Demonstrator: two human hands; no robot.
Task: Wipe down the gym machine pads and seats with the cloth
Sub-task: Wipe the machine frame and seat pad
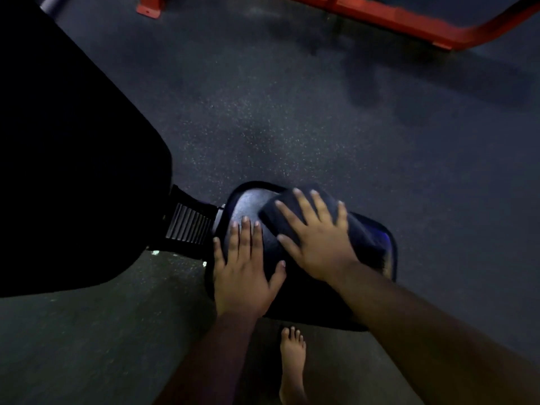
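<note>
At far left the big black back pad (67, 159) hung in shadow, joined by a ribbed bracket (188, 225) to the seat (251, 206). Your left hand (244, 268) lay flat on the seat's near-left part, fingers straight, thumb out, steadying it. Your right hand (317, 238) pressed the dark cloth (285, 213) down with fingers spread, over the seat's far side. To do this well, you needed to keep that palm flat, overlap strokes, and carry the cloth over the right edge. Your bare foot (292, 361) stood below; an orange frame (409, 21) lay beyond.
</note>
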